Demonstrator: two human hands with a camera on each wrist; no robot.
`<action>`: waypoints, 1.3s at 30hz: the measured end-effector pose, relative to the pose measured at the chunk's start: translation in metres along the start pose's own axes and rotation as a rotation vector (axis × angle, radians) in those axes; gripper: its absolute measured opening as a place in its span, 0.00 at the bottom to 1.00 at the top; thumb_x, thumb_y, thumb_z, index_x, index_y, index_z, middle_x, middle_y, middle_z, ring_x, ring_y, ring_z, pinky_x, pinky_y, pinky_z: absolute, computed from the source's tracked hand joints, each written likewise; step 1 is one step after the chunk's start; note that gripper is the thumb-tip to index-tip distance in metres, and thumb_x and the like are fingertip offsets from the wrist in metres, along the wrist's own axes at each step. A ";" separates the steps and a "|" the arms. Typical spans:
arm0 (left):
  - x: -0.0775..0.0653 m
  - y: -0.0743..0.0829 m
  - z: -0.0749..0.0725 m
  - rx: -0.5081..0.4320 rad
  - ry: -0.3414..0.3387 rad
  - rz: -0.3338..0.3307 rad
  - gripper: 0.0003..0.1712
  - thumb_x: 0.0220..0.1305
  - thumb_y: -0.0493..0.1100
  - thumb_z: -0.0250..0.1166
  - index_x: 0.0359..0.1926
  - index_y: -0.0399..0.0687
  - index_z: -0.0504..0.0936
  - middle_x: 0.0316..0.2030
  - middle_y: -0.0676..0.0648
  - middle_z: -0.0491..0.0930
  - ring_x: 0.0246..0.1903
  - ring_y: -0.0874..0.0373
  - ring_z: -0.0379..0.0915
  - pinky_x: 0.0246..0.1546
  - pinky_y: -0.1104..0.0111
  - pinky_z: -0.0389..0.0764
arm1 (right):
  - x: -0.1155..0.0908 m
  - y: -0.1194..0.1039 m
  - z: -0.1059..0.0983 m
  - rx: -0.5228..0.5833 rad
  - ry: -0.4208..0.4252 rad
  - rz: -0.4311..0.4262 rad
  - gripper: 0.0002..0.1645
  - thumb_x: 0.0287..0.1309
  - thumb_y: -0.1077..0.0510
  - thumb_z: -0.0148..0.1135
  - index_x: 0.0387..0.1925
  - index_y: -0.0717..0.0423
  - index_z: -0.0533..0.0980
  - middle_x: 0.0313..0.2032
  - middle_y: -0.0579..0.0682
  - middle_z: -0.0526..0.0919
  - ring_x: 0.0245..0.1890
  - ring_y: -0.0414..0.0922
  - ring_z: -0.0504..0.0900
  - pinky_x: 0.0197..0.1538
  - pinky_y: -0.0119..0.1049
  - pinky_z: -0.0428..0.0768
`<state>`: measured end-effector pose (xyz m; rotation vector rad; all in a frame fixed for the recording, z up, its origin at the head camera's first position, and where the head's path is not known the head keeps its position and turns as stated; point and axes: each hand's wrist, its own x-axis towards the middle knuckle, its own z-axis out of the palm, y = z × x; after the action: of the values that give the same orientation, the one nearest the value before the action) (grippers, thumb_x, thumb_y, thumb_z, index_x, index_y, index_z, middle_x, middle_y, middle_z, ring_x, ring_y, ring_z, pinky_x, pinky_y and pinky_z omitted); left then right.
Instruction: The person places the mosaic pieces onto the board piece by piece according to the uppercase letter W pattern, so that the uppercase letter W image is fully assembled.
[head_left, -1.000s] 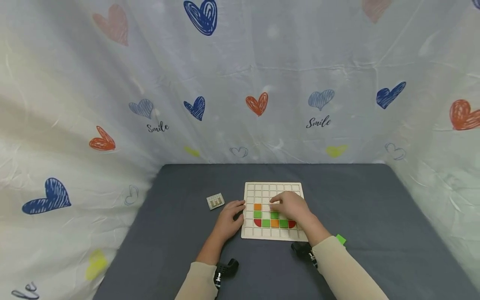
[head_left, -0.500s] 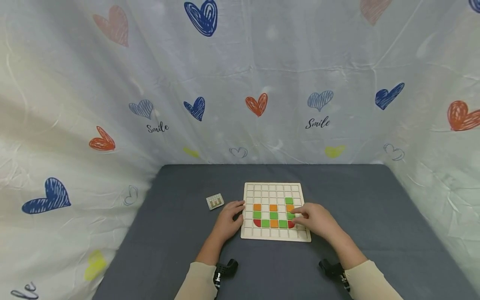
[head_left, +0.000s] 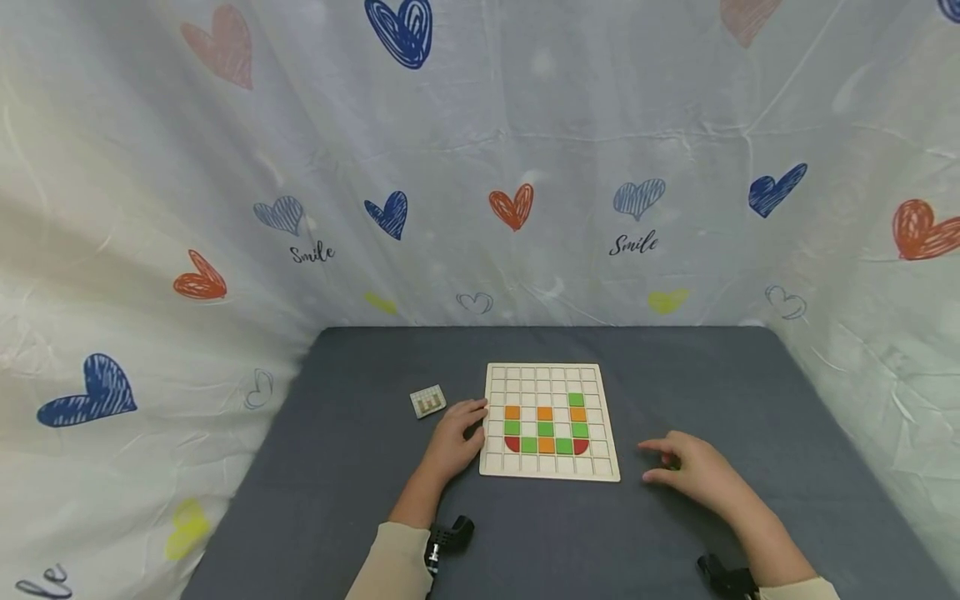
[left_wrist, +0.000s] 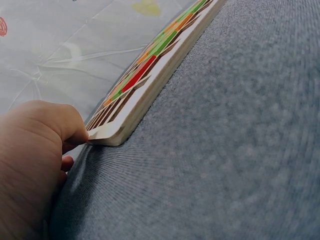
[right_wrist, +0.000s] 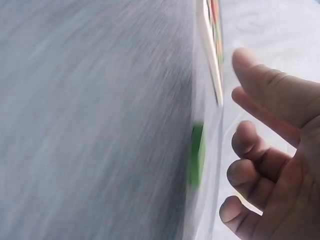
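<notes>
A pale wooden grid board [head_left: 551,467] lies on the table, with several green, orange and red tiles set in its squares. My left hand [head_left: 454,437] rests at its left edge, fingertips and thumb against the rim; in the left wrist view the thumb meets the board's corner [left_wrist: 112,137]. To the right of the board my right hand [head_left: 697,471] hovers over the cloth, thumb and fingers spread apart and holding nothing. A green block [right_wrist: 196,155] lies on the table in front of those fingers; in the head view the hand mostly covers it.
A small card [head_left: 428,402] with a printed grid lies left of the board. Dark grey cloth [head_left: 555,542] covers the table. Behind and at the sides hangs a white curtain [head_left: 450,100] printed with hearts.
My right hand has left an orange tile in the middle column of the board and moved right, off the board to the green block. The left hand has stayed at the board's edge.
</notes>
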<state>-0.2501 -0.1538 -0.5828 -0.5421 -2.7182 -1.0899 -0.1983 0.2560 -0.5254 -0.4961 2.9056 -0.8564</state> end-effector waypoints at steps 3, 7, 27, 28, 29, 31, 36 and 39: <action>0.000 0.000 0.001 -0.006 0.002 -0.007 0.21 0.71 0.37 0.62 0.63 0.37 0.82 0.67 0.44 0.75 0.70 0.43 0.64 0.68 0.46 0.69 | -0.013 0.010 -0.005 -0.007 0.017 -0.003 0.30 0.47 0.49 0.81 0.53 0.54 0.86 0.30 0.41 0.70 0.27 0.36 0.65 0.30 0.34 0.65; 0.000 0.000 0.000 -0.019 -0.003 -0.014 0.21 0.71 0.36 0.61 0.63 0.37 0.82 0.67 0.44 0.75 0.71 0.43 0.64 0.69 0.47 0.68 | -0.026 0.021 -0.009 0.000 0.011 0.017 0.30 0.46 0.51 0.83 0.52 0.57 0.85 0.31 0.42 0.72 0.27 0.36 0.65 0.29 0.34 0.66; 0.001 0.003 -0.002 0.000 -0.014 -0.037 0.21 0.71 0.38 0.62 0.63 0.39 0.82 0.67 0.45 0.75 0.71 0.44 0.64 0.69 0.48 0.68 | -0.029 0.024 -0.014 -0.040 -0.064 0.255 0.21 0.53 0.43 0.78 0.39 0.54 0.84 0.33 0.44 0.80 0.32 0.41 0.76 0.36 0.45 0.79; 0.001 0.004 -0.002 0.001 -0.016 -0.041 0.21 0.71 0.38 0.62 0.63 0.39 0.82 0.67 0.46 0.75 0.71 0.44 0.63 0.70 0.49 0.68 | -0.029 0.024 -0.014 -0.040 -0.067 0.259 0.20 0.54 0.44 0.78 0.39 0.54 0.84 0.33 0.44 0.79 0.32 0.41 0.76 0.36 0.45 0.79; 0.001 0.004 -0.002 0.003 -0.015 -0.040 0.22 0.71 0.38 0.62 0.63 0.39 0.82 0.67 0.46 0.75 0.71 0.44 0.63 0.69 0.49 0.68 | -0.029 0.024 -0.013 -0.038 -0.073 0.265 0.19 0.54 0.45 0.77 0.39 0.53 0.84 0.33 0.44 0.79 0.32 0.41 0.76 0.36 0.44 0.78; 0.001 0.005 -0.002 0.004 -0.009 -0.033 0.21 0.71 0.38 0.62 0.63 0.39 0.82 0.67 0.45 0.75 0.71 0.44 0.64 0.69 0.48 0.69 | -0.028 0.024 -0.013 -0.043 -0.077 0.262 0.18 0.55 0.47 0.77 0.40 0.54 0.84 0.33 0.44 0.79 0.32 0.42 0.76 0.35 0.45 0.78; 0.000 0.004 -0.001 0.005 0.012 -0.011 0.21 0.70 0.37 0.62 0.62 0.38 0.83 0.66 0.44 0.76 0.70 0.43 0.66 0.68 0.47 0.70 | -0.029 0.023 -0.014 -0.033 -0.057 0.248 0.16 0.57 0.51 0.75 0.43 0.56 0.84 0.35 0.44 0.81 0.31 0.41 0.75 0.33 0.43 0.77; 0.000 0.003 -0.001 0.005 0.011 -0.011 0.21 0.70 0.37 0.62 0.62 0.38 0.83 0.66 0.44 0.76 0.70 0.43 0.65 0.68 0.47 0.70 | -0.030 0.021 -0.014 0.004 -0.024 0.238 0.15 0.58 0.54 0.74 0.45 0.57 0.84 0.34 0.43 0.81 0.28 0.41 0.72 0.29 0.37 0.71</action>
<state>-0.2485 -0.1526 -0.5806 -0.5195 -2.7166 -1.0850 -0.1785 0.2902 -0.5255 -0.1527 2.8629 -0.8151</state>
